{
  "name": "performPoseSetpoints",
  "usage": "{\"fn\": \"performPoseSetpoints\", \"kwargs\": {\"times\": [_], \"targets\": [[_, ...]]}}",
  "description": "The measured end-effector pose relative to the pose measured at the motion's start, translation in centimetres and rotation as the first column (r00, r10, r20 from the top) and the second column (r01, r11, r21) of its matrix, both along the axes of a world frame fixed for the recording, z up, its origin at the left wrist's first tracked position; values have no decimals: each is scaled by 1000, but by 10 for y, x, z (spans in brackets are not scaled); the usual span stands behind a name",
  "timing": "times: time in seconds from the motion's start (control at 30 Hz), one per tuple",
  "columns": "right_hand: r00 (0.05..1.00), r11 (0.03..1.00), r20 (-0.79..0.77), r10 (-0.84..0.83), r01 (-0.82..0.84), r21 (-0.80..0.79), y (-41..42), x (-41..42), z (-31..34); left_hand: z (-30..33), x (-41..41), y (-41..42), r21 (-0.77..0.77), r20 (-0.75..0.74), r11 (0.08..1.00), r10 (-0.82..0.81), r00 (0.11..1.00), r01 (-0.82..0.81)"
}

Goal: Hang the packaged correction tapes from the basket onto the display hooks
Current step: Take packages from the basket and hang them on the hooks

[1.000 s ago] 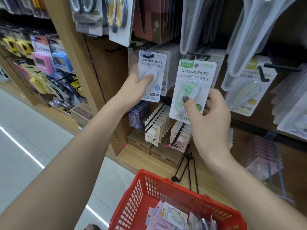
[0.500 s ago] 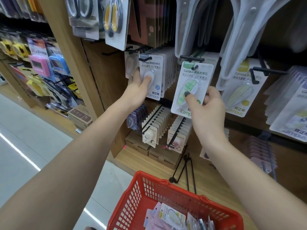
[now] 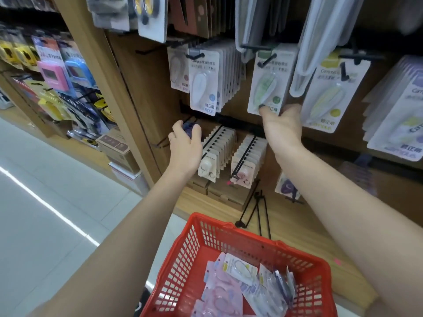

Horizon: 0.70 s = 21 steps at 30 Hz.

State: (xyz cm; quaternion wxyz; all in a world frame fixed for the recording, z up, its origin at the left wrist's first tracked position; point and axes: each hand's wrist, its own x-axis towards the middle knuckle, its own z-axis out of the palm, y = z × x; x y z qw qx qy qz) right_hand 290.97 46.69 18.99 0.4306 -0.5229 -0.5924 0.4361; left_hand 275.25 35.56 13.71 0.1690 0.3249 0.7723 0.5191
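The right hand (image 3: 282,126) reaches up to the green-patterned correction tape pack (image 3: 267,83), which hangs on a black display hook (image 3: 266,60). Its grip is a pinch on the pack's bottom edge: the thumb, dark-nailed, lies on the front face near the lower left corner, while the other fingers curl behind the card. The left hand (image 3: 185,145) is lower, at the bottom row of hooks, with its fingers curled round a small purple-and-blue packaged item (image 3: 188,130); what exactly that item is cannot be told, as the hand covers most of it. Just above the left hand hangs a row of white correction tape packs (image 3: 203,81), apart from the fingers. To the right of the green pack a yellow-green correction tape pack (image 3: 329,92) hangs on its own hook. Below, the red basket (image 3: 229,236) holds more packaged correction tapes (image 3: 240,271), lying loosely heaped at its bottom.
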Motion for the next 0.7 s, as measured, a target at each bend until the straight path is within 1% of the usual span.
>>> {"fn": "performPoseSetpoints", "kwargs": {"times": [0.07,0.17,0.23,0.27,0.3,0.33,0.37,0.4,0.43,0.47,0.5,0.53,0.57,0.6,0.63,0.67,0.7], "targets": [[1000,997,20,-4,3,73,-21,11,-15,-29,22,-18,-31,-56,999,43,997,-45],[998,978,-58,23,-11,207,-63,30,-48,-81,55,-50,-44,-228,997,59,972,-71],[994,973,-90,67,-45,228,-91,45,-83,-121,75,-73,-115,-350,993,-47,936,7],[993,974,-88,84,-63,218,-103,52,-104,-142,83,-83,-191,-390,980,-135,911,64],[993,978,-73,92,-76,196,-115,60,-128,-164,88,-92,-290,-397,948,-240,886,126],[995,984,-44,93,-85,156,-125,69,-153,-186,92,-101,-411,-358,891,-351,865,191],[996,991,6,90,-90,102,-134,79,-181,-207,95,-108,-546,-274,799,-454,848,251],[993,995,78,85,-89,39,-142,91,-210,-228,98,-116,-670,-157,678,-527,835,302],[981,996,172,88,-84,-29,-149,104,-238,-249,101,-126,-761,-32,553,-553,832,339],[955,991,275,109,-84,-101,-155,118,-266,-268,103,-137,-815,74,453,-538,840,362],[916,980,371,153,-91,-179,-161,132,-291,-286,106,-150,-842,150,386,-501,853,376],[861,956,454,230,-114,-269,-165,144,-314,-302,108,-162,-854,206,345,-462,863,389],[775,914,527,350,-158,-374,-169,154,-333,-316,110,-174,-862,249,309,-432,867,402],[651,840,569,503,-213,-499,-173,162,-349,-329,111,-184,-868,275,277,-420,865,411],[511,734,557,655,-256,-629,-178,168,-364,-340,113,-191,-878,283,247,-424,860,411],[395,618,500,771,-274,-737,-182,173,-375,-349,113,-196,-888,282,219,-434,855,404],[315,518,434,844,-272,-811,-187,177,-385,-357,114,-197,-898,284,189,-440,852,397]]}}
